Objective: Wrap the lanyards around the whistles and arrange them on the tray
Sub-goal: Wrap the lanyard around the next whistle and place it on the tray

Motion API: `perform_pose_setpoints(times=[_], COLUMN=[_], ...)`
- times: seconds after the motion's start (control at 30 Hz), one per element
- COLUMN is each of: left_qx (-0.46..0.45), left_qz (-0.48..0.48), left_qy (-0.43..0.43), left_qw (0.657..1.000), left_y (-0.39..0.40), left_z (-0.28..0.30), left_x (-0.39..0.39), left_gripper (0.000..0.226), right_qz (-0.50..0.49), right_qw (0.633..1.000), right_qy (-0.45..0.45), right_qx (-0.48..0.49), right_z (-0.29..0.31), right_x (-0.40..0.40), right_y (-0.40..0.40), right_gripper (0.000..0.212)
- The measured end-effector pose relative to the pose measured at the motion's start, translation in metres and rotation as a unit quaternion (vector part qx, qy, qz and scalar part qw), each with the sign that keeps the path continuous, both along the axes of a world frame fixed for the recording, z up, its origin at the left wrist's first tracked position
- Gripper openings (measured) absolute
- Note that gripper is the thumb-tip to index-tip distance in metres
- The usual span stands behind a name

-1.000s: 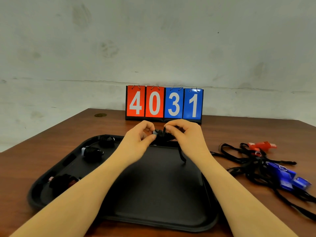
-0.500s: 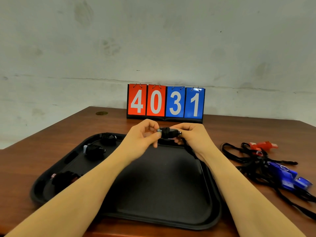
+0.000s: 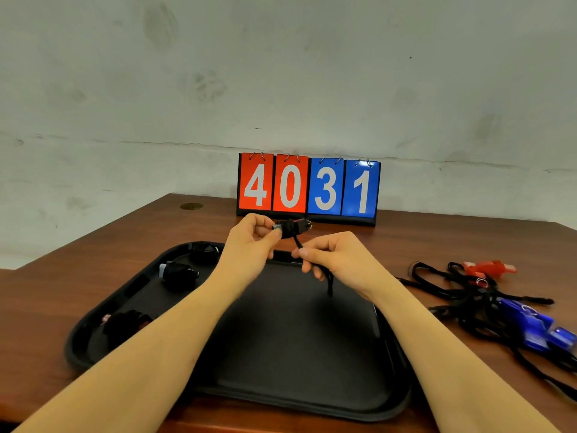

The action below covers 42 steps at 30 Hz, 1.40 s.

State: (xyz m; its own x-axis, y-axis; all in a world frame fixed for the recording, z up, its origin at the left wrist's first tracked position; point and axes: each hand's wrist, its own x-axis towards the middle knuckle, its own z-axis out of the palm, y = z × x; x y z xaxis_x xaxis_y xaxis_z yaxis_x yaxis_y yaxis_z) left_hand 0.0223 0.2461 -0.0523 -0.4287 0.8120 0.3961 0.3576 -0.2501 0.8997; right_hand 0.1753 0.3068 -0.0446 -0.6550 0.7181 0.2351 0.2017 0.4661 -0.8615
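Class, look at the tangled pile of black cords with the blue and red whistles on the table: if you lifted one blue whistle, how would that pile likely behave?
The black cord lanyards look limp, so they would probably droop. They cross over each other, so lifting a blue plastic whistle may drag the red plastic whistle along. The whistles look small, likely light.

One view only: head cam, wide-angle, worn by the person, facing fwd and a bit down over the counter. Close range; both forearms run in from the bottom edge to left hand and right hand at centre. Wall fills the top half beyond the hands.
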Motion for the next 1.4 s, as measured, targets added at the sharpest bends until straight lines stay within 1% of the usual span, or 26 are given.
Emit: perform_pose_setpoints(times=[0.23,0.37,0.43,0.5,0.57,0.67,0.77,0.87,0.97,1.07,1.2,1.4], left_qx=[-0.028,-0.044,-0.045,-0.047,-0.043,-0.028,-0.016,-0.009,-0.017,-0.027,-0.023,-0.014], left_qz=[0.112,0.135,0.135,0.124,0.106,0.079,0.064,0.052,0.032,0.008,-0.013,-0.044], left_qy=[0.079,0.141,0.167,0.184,0.196,0.206,0.221,0.241,0.265,0.267,0.259,0.229], left_qw=[0.99,0.98,0.976,0.974,0.974,0.975,0.973,0.969,0.963,0.963,0.966,0.972], left_y=[0.005,0.005,0.006,0.006,0.005,0.003,0.001,0.0,-0.001,-0.002,-0.005,-0.007], left_z=[-0.003,-0.006,-0.008,-0.008,-0.008,-0.007,-0.007,-0.008,-0.008,-0.006,-0.003,-0.002], left_x=[-0.006,-0.005,-0.006,-0.006,-0.005,-0.003,-0.002,0.001,0.004,0.004,0.003,0.004], left_gripper=[0.008,0.01,0.01,0.009,0.009,0.009,0.009,0.009,0.009,0.01,0.012,0.014], right_qz=[0.01,0.007,-0.02,-0.062,-0.074,-0.084,-0.095,-0.117,-0.131,-0.142,-0.145,-0.124], right_qw=[0.999,0.997,0.99,0.969,0.95,0.94,0.942,0.945,0.952,0.957,0.971,0.984], right_qy=[-0.011,-0.039,-0.055,-0.073,-0.064,-0.05,-0.054,-0.036,-0.025,-0.017,0.031,0.113], right_qx=[0.052,0.072,0.131,0.228,0.296,0.326,0.316,0.302,0.277,0.253,0.188,0.054], right_z=[0.005,0.003,0.001,-0.001,-0.002,-0.003,-0.003,-0.003,-0.003,-0.004,-0.004,0.003], right_x=[0.002,0.0,-0.002,-0.004,-0.004,-0.003,-0.003,-0.003,-0.004,-0.004,-0.002,0.005], right_y=[-0.002,-0.001,-0.001,-0.001,-0.001,0.0,0.001,0.001,0.002,0.003,0.006,0.007], right_gripper=[0.016,0.015,0.012,0.011,0.01,0.014,0.014,0.014,0.013,0.013,0.011,0.014])
